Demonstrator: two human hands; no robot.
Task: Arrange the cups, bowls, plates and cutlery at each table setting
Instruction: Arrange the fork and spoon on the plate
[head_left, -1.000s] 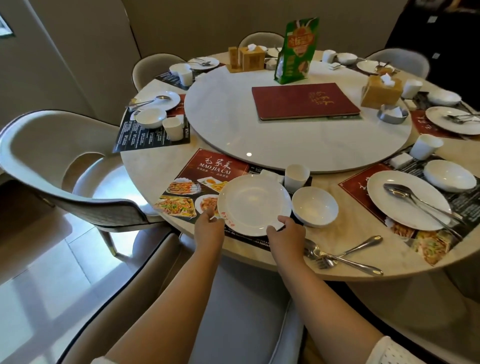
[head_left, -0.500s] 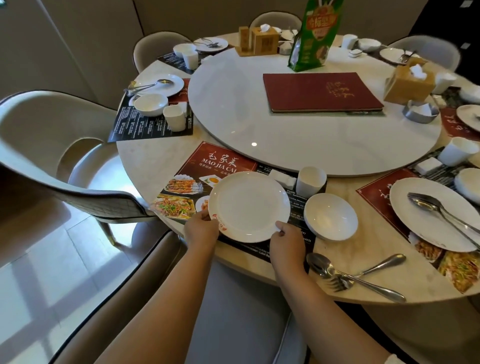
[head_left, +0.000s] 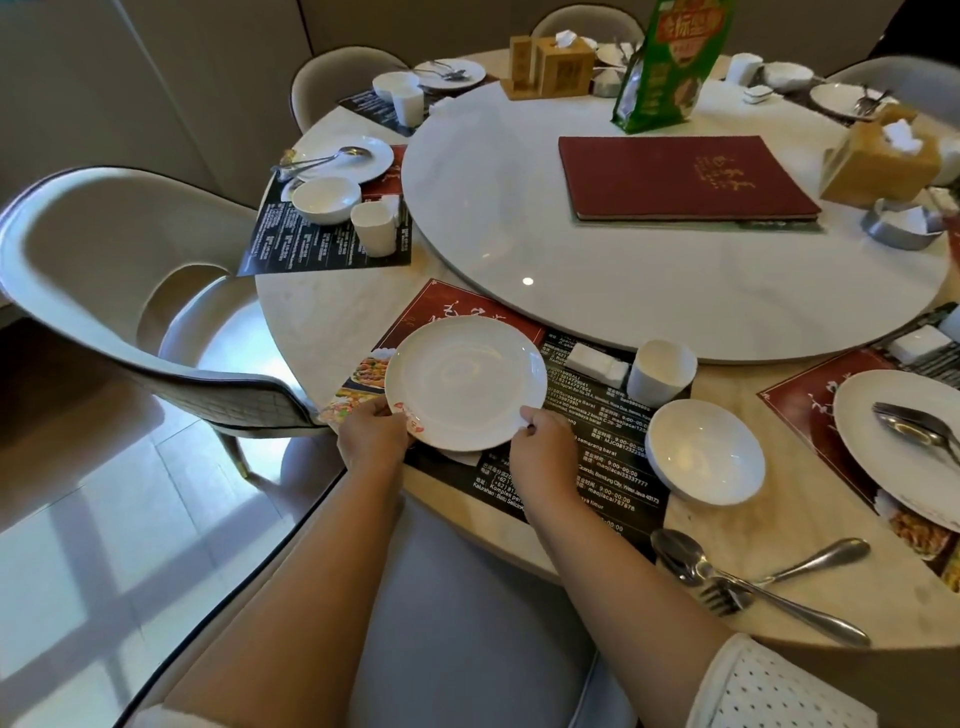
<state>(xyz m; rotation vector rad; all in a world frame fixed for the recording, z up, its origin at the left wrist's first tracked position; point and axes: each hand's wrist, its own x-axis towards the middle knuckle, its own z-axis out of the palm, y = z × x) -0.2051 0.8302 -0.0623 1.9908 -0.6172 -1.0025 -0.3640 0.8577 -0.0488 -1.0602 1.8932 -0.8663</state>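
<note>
Both my hands grip the round white plate (head_left: 466, 382): left hand (head_left: 373, 434) at its seven o'clock rim by a small red mark, right hand (head_left: 545, 451) at four o'clock. It sits on the red-and-black printed paper placemat (head_left: 608, 457), where I read "9:00–00:00" and "maojiacai".

Single head-worn wide-angle view, looking forward and down from the near edge of a round table (head_left: 332, 332), close over both forearms, chairs curving at the edges
</note>
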